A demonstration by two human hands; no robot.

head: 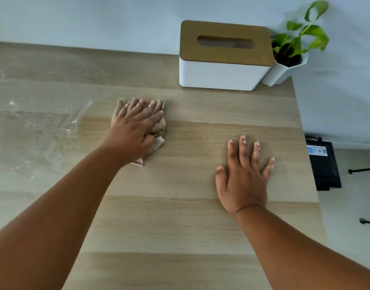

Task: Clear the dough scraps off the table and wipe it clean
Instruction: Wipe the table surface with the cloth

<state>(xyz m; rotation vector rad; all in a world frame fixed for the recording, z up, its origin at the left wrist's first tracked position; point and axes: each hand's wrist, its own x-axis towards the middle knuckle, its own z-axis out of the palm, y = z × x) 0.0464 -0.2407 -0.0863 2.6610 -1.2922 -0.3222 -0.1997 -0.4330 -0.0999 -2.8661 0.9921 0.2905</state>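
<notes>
My left hand point(136, 126) presses flat, fingers straight and spread, on a crumpled beige cloth point(159, 127) in the middle of the light wooden table point(180, 216). Most of the cloth is hidden under the hand; its edges stick out beyond the fingertips and by the wrist. My right hand point(244, 176) lies flat on the bare tabletop to the right, fingers spread, holding nothing. A whitish floury smear with small specks point(33, 130) covers the left part of the table, left of the cloth.
A white tissue box with a wooden lid point(224, 57) stands at the back right, by the wall. A small green plant in a white pot point(288, 59) sits beside it at the corner. The table's right edge point(305, 132) drops to the floor, where a black box point(324, 166) rests.
</notes>
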